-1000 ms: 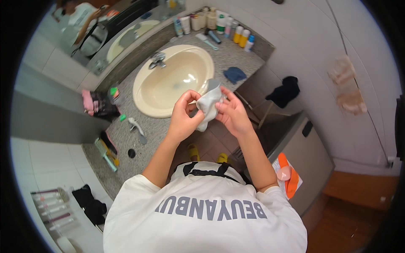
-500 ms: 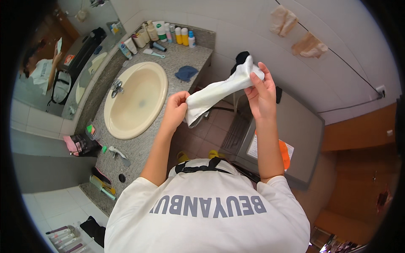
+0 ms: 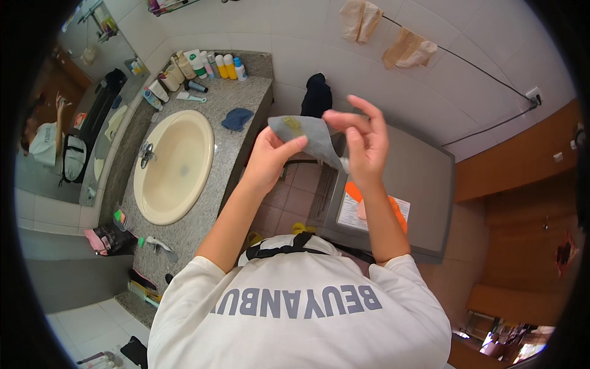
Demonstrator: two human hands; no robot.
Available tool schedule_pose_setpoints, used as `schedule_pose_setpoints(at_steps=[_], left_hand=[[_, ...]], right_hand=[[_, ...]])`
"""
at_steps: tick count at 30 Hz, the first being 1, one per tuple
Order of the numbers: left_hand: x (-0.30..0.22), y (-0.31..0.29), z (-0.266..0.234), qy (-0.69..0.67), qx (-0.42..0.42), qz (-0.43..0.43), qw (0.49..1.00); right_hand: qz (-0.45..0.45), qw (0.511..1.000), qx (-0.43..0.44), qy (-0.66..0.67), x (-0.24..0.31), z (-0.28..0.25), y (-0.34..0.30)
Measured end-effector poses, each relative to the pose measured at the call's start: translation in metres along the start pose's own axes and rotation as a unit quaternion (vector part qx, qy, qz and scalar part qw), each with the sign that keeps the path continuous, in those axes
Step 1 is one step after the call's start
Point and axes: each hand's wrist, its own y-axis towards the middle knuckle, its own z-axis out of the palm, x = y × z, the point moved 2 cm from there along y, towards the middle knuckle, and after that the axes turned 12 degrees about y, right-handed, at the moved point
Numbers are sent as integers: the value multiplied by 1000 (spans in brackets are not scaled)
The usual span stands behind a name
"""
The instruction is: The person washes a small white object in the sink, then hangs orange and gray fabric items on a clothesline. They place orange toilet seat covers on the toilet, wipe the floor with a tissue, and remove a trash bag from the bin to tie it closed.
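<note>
A thin sock [image 3: 316,136], greyish with a yellow-green patch near its upper left corner, is stretched out in front of me over the gap between counter and grey appliance. My left hand [image 3: 270,157] pinches its left end between thumb and fingers. At the other end is my right hand [image 3: 367,144], its fingers raised and spread apart; the sock's white tip hangs against the thumb side of that hand. Whether the right hand touches the sock's edge is hard to see.
To the left, a granite counter [image 3: 221,147] holds a cream sink [image 3: 206,178], a blue cloth [image 3: 237,119] and several bottles [image 3: 212,64]. A grey box-shaped appliance [image 3: 424,184] on the right carries a paper sheet [image 3: 353,213] and an orange item [image 3: 354,191]. Dark cloth [image 3: 316,95] hangs behind.
The white sock, held at both ends before, now shows a grey side with a yellow-green patch. My right hand has loosened and spread its fingers. The view has shifted.
</note>
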Motion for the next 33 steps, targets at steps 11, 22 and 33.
schedule_pose_setpoints(at_steps=[11,22,33], left_hand=[[-2,36,37,282,93,42,954],[24,52,68,147,157,-104,971],[12,39,56,166,170,-119,964]], right_hand=[[272,962,3,22,-26,-56,-26],[218,957,-178,69,-4,-94,2],[254,904,-178,293,11,-104,10]])
